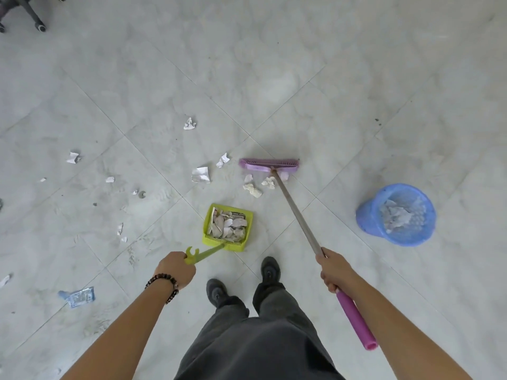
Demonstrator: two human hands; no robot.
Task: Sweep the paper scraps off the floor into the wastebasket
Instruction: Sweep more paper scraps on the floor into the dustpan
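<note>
left grip (175,270) clamped on green dustpan (227,227) handle, right grip (333,272) wrapped round purple broom (269,163), scraps (252,189) just ahead, blue wastebasket (397,215) off right

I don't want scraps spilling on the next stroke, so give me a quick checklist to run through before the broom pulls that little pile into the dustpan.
1. Left hand grips the dustpan handle: ok.
2. Right hand grips the broom shaft: ok.
3. Broom head sits behind the crumpled scraps, on the far side from the dustpan: ok.
4. Dustpan has room for more: not ok, already heaped with paper; probably empty it first.
5. Dustpan mouth lined up with the pile: not ok, the pile lies further out and to the right.
6. Wastebasket upright, open, nearby on the right: ok.
</note>
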